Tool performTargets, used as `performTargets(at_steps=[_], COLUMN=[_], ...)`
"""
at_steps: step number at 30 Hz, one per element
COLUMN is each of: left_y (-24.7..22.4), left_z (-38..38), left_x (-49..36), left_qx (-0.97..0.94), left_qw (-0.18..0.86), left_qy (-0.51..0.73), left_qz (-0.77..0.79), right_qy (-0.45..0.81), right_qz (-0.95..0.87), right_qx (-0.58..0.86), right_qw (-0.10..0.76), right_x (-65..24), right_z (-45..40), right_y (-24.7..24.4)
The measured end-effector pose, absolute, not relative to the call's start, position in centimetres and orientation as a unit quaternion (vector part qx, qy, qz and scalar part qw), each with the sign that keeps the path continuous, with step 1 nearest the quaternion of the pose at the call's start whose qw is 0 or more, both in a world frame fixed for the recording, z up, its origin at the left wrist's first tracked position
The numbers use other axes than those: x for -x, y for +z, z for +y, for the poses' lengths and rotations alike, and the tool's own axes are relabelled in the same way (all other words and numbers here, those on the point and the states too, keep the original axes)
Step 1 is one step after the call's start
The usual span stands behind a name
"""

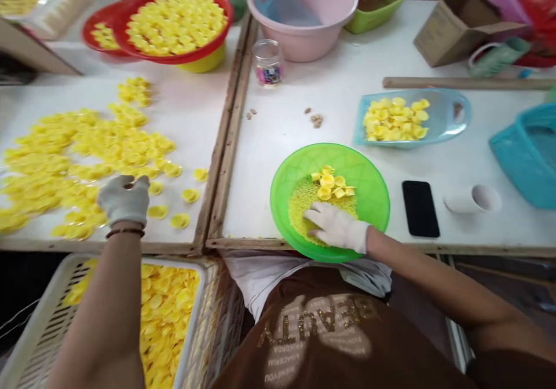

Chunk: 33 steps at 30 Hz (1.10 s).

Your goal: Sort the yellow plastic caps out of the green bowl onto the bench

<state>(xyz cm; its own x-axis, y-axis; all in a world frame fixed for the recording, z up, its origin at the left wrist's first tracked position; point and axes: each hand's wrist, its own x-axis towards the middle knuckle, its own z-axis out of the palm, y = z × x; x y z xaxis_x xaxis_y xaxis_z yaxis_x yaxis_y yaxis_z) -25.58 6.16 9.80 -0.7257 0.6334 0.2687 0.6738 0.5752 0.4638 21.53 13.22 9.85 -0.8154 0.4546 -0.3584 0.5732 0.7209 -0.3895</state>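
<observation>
My left hand, in a white glove, reaches over the near edge of a wide spread of small yellow plastic cups on the left tabletop. Its fingers are curled in; what they hold, if anything, cannot be made out. Inside a bright green round bowl, my right hand, also gloved, rests on a bed of fine yellow granules. Its fingers are apart, with the tips partly in the granules. Several yellow cups lie in the bowl just beyond that hand.
A phone and a white cup on its side lie right of the bowl. Behind are a blue scoop of yellow cups, a clear jar and a pink basin. A white crate stands below left.
</observation>
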Motion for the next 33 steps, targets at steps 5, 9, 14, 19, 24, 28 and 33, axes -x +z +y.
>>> performTargets(at_steps=[5,9,14,19,24,28,33], left_y=[12.3,13.1,10.8,9.4,8.9,10.2,12.2], left_z=[9.3,13.0,18.2,20.4,19.9,17.8,14.4], left_x=[15.4,3.2,-4.8,-6.0,-5.0,-4.1,-5.0], left_qx=[0.504,0.701,0.822,0.814,0.721,0.571,0.394], left_qw=[0.068,-0.108,-0.165,-0.181,-0.298,-0.443,-0.602], left_qy=[-0.378,-0.344,-0.06,0.018,-0.139,-0.241,-0.333], left_qz=[-0.773,-0.615,-0.542,-0.552,-0.609,-0.647,-0.61], right_qy=[-0.295,-0.356,-0.731,-0.864,-0.866,-0.846,-0.8], right_qz=[0.889,0.859,0.506,0.208,0.127,0.16,0.23], right_qx=[-0.306,-0.342,-0.452,-0.393,-0.369,-0.358,-0.313], right_qw=[0.174,0.137,-0.074,-0.236,-0.312,-0.362,-0.457], right_x=[-20.9,-21.5,-23.0,-24.7,-24.9,-24.5,-22.4], right_z=[12.8,13.8,15.8,17.3,17.7,17.7,17.5], right_y=[9.1,9.1,10.1,10.4,10.4,11.4,13.4])
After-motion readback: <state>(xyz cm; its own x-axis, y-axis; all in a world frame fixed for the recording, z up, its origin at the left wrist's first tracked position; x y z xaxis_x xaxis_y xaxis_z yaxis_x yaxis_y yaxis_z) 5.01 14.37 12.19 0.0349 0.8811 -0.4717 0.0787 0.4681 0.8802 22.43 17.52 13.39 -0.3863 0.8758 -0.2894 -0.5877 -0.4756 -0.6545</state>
